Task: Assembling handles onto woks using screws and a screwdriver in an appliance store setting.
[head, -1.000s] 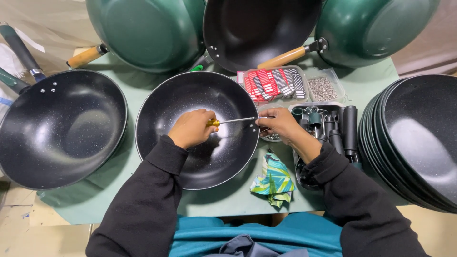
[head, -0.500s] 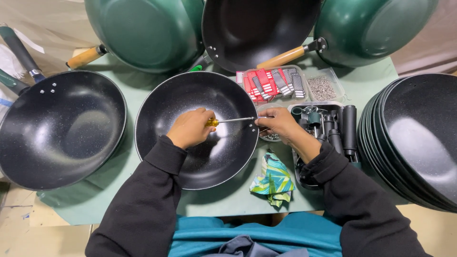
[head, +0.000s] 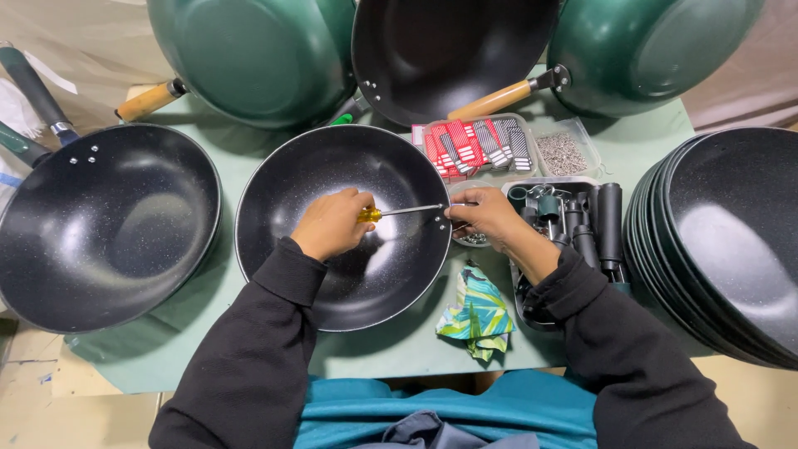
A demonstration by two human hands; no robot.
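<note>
A black speckled wok pan (head: 332,166) without a handle lies in front of me on the green table (head: 391,349). My left hand (head: 331,223) rests inside it, shut on a yellow-handled screwdriver (head: 406,210) whose shaft points right at the pan's rim. My right hand (head: 486,214) is at that rim beside the screwdriver tip, fingers pinched on the pan's edge; what they pinch is too small to tell.
Another black wok (head: 91,224) sits at left. Green woks (head: 258,54) with wooden handles lean at the back. A stack of black pans (head: 723,241) is at right. Trays hold red-and-grey packets (head: 474,148), screws (head: 564,152) and black handles (head: 594,220). A colourful cloth (head: 475,312) lies nearby.
</note>
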